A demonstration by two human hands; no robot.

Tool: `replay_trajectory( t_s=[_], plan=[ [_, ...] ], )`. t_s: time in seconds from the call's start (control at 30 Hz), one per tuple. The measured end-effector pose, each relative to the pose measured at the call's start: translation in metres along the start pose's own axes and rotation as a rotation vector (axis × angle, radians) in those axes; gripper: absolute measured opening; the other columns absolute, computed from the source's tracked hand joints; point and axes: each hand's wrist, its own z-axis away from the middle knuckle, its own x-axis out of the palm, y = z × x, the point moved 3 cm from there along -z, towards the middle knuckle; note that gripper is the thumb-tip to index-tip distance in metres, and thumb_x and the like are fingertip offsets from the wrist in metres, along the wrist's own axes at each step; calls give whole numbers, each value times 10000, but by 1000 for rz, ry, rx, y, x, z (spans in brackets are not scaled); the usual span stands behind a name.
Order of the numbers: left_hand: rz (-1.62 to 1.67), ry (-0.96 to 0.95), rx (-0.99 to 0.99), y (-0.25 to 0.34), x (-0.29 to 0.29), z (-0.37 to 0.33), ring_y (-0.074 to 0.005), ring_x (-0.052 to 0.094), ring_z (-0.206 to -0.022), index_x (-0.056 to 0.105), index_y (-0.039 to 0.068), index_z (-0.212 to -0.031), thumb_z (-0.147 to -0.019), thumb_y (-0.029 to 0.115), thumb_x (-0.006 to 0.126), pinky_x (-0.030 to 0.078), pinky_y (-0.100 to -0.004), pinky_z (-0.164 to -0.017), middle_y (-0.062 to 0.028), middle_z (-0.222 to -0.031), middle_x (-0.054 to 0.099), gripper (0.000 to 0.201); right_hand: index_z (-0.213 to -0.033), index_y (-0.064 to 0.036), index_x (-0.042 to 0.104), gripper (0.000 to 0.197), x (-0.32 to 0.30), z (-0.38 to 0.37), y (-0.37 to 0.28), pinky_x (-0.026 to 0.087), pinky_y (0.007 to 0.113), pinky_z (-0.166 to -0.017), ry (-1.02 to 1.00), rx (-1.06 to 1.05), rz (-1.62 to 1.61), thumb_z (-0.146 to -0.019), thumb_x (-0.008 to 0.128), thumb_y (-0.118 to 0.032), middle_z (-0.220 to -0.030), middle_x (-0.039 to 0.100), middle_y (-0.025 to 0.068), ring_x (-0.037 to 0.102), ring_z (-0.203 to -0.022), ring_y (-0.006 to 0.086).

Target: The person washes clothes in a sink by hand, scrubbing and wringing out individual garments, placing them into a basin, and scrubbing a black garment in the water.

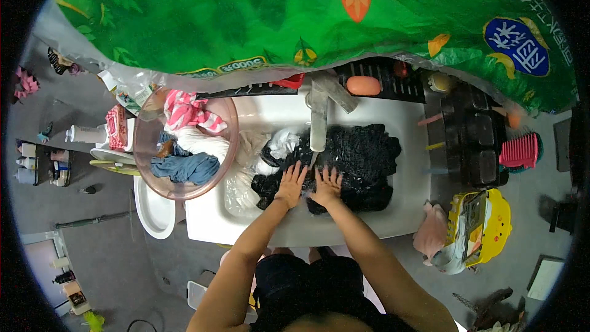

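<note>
Palms down, my left hand [292, 185] presses on a soaked black cloth [369, 154], its fingers spread. Beside it my right hand [326, 185] lies on the same cloth, fingers also apart. A thin stream of water runs from the grey tap [318, 120] between both hands. The cloth is bunched across the white sink [413, 172], its right part rumpled and bubbly. A small white and dark cloth [284, 142] sits left of the tap. Farther left, pale translucent plastic or fabric [239, 190] lies in the sink; I cannot tell which.
A pink translucent basin [232, 129] with striped, white and blue clothes rests over the sink's left edge. Overhead hangs a large green package [246, 12]. Orange soap [363, 85] lies on a black rack behind the tap. A yellow bin [496, 227] stands at the right.
</note>
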Motion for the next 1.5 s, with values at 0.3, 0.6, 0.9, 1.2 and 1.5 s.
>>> replay_trajectory(
  t_s=[0.3,0.6,0.9,1.2,1.5],
  plan=[
    [264,-169,-265,-7,29,-35,-313,544,-952,620,31,-857,-731,245,532,429,-376,-805,-227,-984,568,263,-1096,-108,525,421,-5,-3,23,343,360,-908,559,52,-671,-701,618,-220,-1170,460,171,421,-1083,331],
    [1834,508,-544,54,-33,8,-228,506,-971,418,-27,-1182,-679,-54,398,359,-273,-881,-151,-1046,546,504,-1285,-143,341,791,-19,21,25,241,356,-971,-121,649,-1934,-684,503,-631,-1300,376,87,313,-1205,274],
    [1174,621,24,97,-90,38,-405,548,-790,520,-53,-959,-630,119,556,460,-377,-703,-252,-849,566,373,-1033,-72,557,404,16,23,40,450,348,-782,-190,106,-2344,-837,406,-391,-974,584,82,554,-871,225],
    [775,649,-322,31,-55,6,-376,568,-748,577,-20,-952,-688,261,552,458,-422,-678,-238,-823,586,386,-1043,-52,533,358,-32,58,31,425,353,-736,333,526,-1625,-752,558,-259,-1028,543,77,522,-882,205],
    [282,537,169,-5,-63,18,-349,313,-1167,374,126,-1238,-626,86,541,264,-458,-959,-149,-1295,316,636,-1256,-68,340,626,-22,49,24,233,433,-988,495,-36,-445,-706,598,-218,-1288,313,200,295,-1191,352]
  ],
)
